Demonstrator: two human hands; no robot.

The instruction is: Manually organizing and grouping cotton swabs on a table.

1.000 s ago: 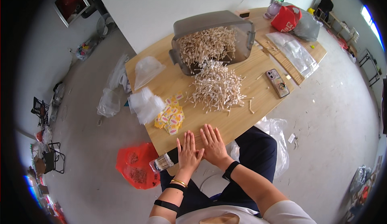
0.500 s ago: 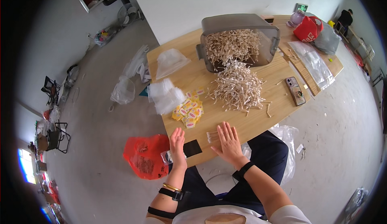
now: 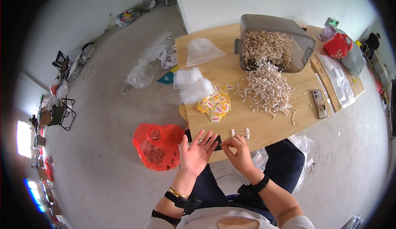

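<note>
My left hand (image 3: 194,156) is held palm up at the table's front edge, its fingers spread and nothing in it. Just to its right, my right hand (image 3: 240,154) has thumb and forefinger pinched together; whatever they grip, if anything, is too small to make out. A short row of cotton swabs (image 3: 240,133) lies on the table beyond the right hand's fingers. Behind both hands is a dark flat rectangle (image 3: 218,140), partly hidden. A large heap of cotton swabs (image 3: 267,89) spills from a grey translucent bin (image 3: 306,49) tipped on its side.
Yellow-and-white paper slips (image 3: 216,105) lie near a stack of clear plastic bags (image 3: 193,86). Another clear bag (image 3: 202,51) sits at the far left of the wooden table (image 3: 231,70). A phone (image 3: 319,104) lies right. A red plastic bag (image 3: 165,146) hangs or stands left of the table.
My left hand has turned palm up and spread its fingers. My right hand has left the swab row and drawn its fingers into a pinch. The whole view has swung left.
</note>
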